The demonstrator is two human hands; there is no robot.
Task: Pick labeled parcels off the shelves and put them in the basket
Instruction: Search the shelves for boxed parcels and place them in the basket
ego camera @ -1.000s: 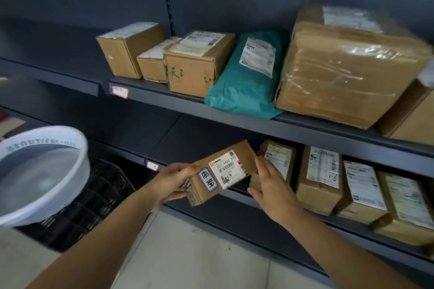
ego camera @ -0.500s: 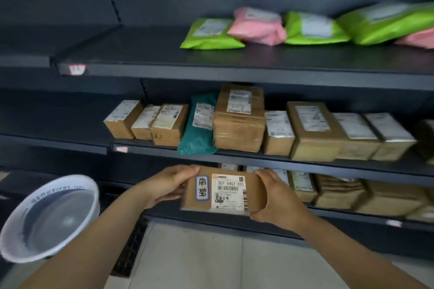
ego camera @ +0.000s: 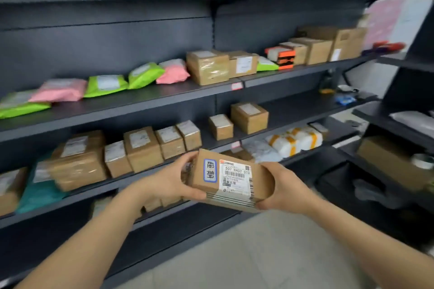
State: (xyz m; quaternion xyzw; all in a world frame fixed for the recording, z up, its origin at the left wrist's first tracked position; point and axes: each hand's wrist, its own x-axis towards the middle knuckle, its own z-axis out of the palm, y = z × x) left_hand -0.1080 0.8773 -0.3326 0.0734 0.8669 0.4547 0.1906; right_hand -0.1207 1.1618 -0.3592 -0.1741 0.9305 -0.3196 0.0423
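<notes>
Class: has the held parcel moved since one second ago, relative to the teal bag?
Yes. The parcel has shifted right: the teal bag, once just above it, now lies far to its left.

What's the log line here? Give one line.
parcel held clear of shelves | left hand grips left end | right hand grips right end
</notes>
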